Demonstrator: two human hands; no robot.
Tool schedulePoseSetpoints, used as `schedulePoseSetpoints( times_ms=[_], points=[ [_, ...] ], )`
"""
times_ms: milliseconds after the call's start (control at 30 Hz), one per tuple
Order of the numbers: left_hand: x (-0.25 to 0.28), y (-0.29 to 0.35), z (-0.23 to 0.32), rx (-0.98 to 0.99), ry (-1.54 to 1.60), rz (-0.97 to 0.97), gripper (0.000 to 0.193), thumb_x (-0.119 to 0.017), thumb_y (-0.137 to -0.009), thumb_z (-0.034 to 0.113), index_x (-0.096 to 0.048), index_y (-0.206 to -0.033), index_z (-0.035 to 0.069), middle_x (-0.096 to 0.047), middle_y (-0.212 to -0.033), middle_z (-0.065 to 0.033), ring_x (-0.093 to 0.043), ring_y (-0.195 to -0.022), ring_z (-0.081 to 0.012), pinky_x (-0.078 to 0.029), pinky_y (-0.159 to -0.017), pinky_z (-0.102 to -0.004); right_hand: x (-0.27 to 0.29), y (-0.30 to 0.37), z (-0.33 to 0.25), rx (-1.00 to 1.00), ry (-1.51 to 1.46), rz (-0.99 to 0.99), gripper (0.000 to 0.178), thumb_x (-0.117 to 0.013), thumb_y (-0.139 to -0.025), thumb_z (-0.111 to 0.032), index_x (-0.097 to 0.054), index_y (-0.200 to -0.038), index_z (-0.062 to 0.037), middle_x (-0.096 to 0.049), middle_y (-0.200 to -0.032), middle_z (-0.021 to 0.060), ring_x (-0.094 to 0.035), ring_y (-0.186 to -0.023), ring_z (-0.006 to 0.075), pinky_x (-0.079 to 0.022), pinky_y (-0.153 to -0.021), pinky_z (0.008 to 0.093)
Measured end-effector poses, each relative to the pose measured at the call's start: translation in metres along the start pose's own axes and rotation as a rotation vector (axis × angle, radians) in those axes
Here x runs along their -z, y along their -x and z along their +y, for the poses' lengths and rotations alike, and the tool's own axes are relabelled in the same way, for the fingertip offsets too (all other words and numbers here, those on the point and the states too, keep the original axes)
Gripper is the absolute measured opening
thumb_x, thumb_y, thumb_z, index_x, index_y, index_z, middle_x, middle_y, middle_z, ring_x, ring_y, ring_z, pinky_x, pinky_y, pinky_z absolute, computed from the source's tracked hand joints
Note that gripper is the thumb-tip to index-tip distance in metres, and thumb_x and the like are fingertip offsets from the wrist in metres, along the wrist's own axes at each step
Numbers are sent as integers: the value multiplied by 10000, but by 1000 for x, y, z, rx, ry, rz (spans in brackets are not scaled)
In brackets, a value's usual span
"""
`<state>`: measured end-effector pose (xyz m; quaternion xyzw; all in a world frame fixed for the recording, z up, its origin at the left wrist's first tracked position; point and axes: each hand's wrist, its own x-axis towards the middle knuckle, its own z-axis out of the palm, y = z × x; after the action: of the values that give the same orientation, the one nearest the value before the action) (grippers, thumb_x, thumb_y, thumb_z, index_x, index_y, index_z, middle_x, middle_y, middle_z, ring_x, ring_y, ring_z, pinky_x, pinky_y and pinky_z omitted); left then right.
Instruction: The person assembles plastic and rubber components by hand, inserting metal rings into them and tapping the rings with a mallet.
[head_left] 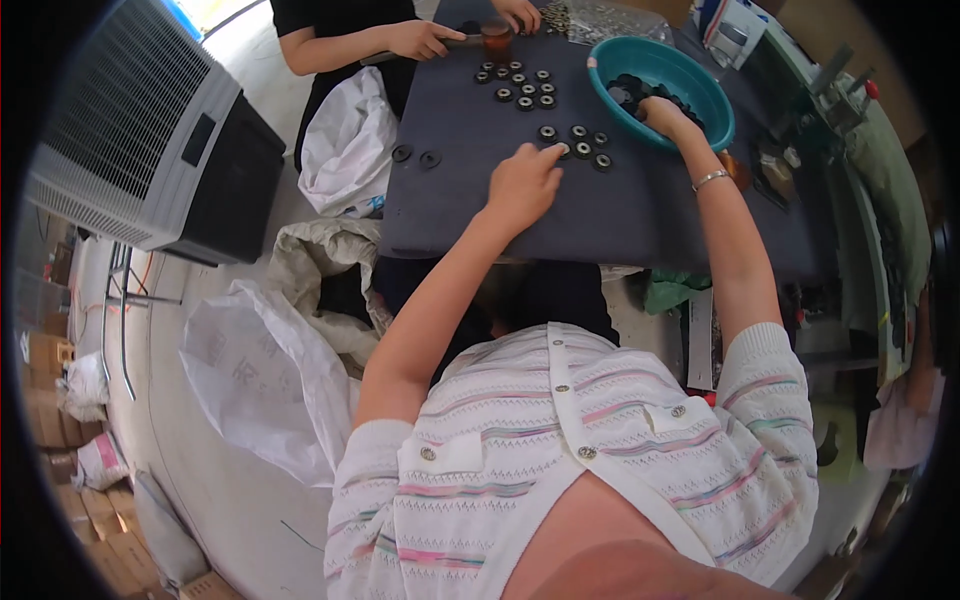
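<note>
On the dark table, my left hand (526, 188) reaches forward with its index finger stretched out. The fingertip touches a black wheel with a light metal centre (563, 150), at the near left of a small group of such wheels (582, 148). Its other fingers are partly curled, with nothing seen in them. My right hand (661, 114) dips into a teal plastic basin (712, 108) that holds many black discs (628, 90). Its fingers close on a black disc at the basin's near left side, partly hidden by the hand.
More black wheels (527, 90) lie farther back, and two dark rings (430, 158) at the table's left. Across the table, a co-worker's hand (425, 40) is beside a reddish-brown jar (496, 40). A clamp-like machine (850, 95) stands right; white sacks (255, 375) and a large cooler (150, 130) stand left.
</note>
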<state>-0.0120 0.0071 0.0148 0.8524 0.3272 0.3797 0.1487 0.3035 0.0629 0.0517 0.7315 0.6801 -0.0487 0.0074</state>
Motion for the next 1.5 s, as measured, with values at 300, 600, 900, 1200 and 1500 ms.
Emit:
schedulePoseSetpoints(
  times_ms=[300,600,900,1200,1500],
  points=[
    [-20,-9,-2,41,-270,-230,260,-595,-795,239,-619,-1028,124,-571,-857,-131,-599,-760,-325,-492,-664,-412,2,-3,-5,-57,-68,5,231,-641,-704,-86,-672,-901,32,-652,-906,215,-637,-857,315,-475,-753,377],
    [92,13,-134,449,-507,302,304,-585,-798,254,-602,-1049,84,-596,-913,-164,-593,-829,-361,-467,-735,-455,19,21,-14,-77,-7,764,195,-594,-746,-115,-652,-924,-64,-637,-916,144,-619,-832,328,-493,-738,422],
    [81,22,-166,545,-351,180,347,-591,-805,333,-602,-1020,62,-654,-891,-188,-611,-848,-385,-468,-751,-453,-11,29,-229,666,-431,465,276,-627,-785,-170,-610,-1024,-32,-577,-915,150,-578,-871,317,-474,-768,386],
    [82,30,-157,513,-506,304,285,-629,-777,293,-565,-914,51,-648,-783,-182,-620,-750,-379,-469,-667,-469,-74,3,-316,625,-233,393,158,-606,-763,-170,-589,-838,-32,-545,-905,200,-621,-745,327,-523,-682,385],
    [54,8,-74,123,9,422,165,-541,-899,137,-600,-973,2,-653,-858,-121,-629,-758,-213,-485,-675,-313,-52,46,-248,40,-1945,-156,258,-612,-815,-218,-582,-838,38,-552,-693,87,-628,-588,195,-539,-477,339]
  ],
)
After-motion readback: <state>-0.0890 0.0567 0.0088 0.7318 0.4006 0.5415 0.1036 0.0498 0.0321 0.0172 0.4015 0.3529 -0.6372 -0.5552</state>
